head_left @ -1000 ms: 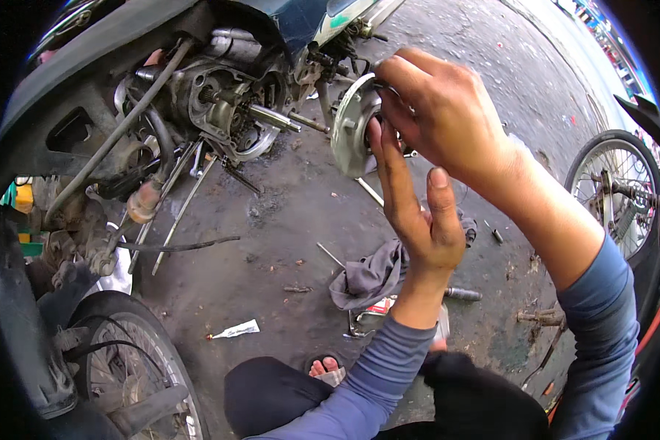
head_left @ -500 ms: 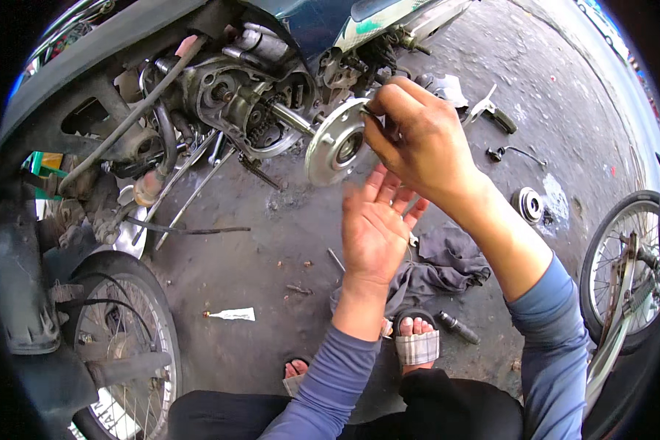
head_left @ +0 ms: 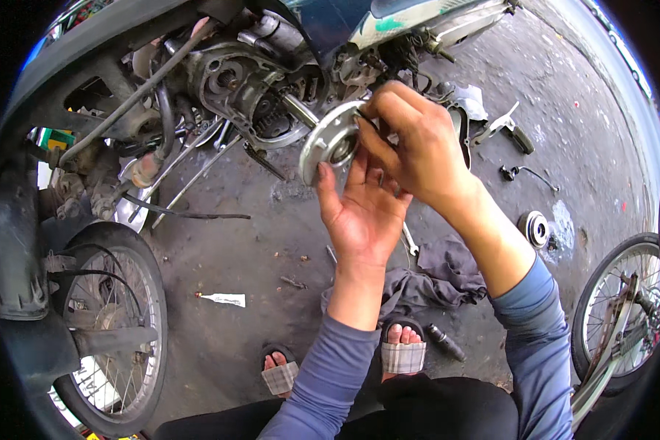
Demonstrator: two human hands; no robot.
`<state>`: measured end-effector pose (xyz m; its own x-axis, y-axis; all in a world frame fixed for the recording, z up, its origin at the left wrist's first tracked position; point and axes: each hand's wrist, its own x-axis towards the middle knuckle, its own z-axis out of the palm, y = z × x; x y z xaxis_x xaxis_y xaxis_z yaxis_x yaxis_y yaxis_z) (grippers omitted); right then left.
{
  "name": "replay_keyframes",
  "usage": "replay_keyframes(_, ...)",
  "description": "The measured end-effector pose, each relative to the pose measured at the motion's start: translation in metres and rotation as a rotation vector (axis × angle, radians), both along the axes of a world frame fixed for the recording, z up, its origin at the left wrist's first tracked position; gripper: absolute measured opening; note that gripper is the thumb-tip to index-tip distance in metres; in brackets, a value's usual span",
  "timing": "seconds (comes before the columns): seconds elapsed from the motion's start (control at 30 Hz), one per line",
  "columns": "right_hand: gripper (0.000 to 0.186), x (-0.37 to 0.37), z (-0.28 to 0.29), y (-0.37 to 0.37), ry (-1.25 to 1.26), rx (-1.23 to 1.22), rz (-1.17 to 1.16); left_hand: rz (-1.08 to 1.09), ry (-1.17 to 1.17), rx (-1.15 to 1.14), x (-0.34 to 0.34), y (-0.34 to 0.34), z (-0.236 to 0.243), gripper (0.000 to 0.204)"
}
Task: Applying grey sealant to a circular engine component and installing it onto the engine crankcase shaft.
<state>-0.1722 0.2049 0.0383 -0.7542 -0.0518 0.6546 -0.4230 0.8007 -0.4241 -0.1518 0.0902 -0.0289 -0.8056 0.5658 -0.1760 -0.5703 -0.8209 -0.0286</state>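
Grimy dark pavement (head_left: 220, 330) spreads beneath us. Nearest, at bottom centre, our plaid-strapped sandals (head_left: 403, 358) stand below a crumpled grey cloth (head_left: 433, 282). We hold our left hand (head_left: 363, 227) palm up, opened out, its thumb at the lower rim of a flanged metal disc (head_left: 325, 144) in the upper middle of the frame. Our right hand (head_left: 418, 143) pinches that disc's upper right edge. Beyond, at upper left, we see an opened engine (head_left: 231, 84), its bright shaft (head_left: 298, 110) pointing toward the disc; we cannot tell whether they touch.

The disc (head_left: 321, 145) is between the engine (head_left: 260, 92) and right hand (head_left: 412, 139), the tube (head_left: 224, 299) left of the cloth (head_left: 433, 286).
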Motion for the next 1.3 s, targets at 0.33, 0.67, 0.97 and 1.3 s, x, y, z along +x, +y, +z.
replay_keyframes(0.33, 0.014, -0.022, 0.006, 0.003, -0.029, 0.037, 0.004, 0.013, 0.051, -0.122, -0.027, -0.004, -0.004, 0.079)
replay_keyframes(0.67, 0.012, -0.026, -0.001, -0.003, -0.006, -0.081, -0.029, 0.005, 0.098, -0.205, -0.037, -0.009, -0.004, 0.071)
replay_keyframes(0.97, 0.014, -0.032, -0.015, -0.012, 0.004, -0.184, -0.035, 0.040, 0.136, -0.211, -0.043, -0.010, 0.000, 0.073)
replay_keyframes(1.3, 0.057, -0.035, -0.031, -0.043, 0.053, -0.298, -0.134, 0.088, 0.117, -0.123, -0.060, -0.017, -0.009, 0.070)
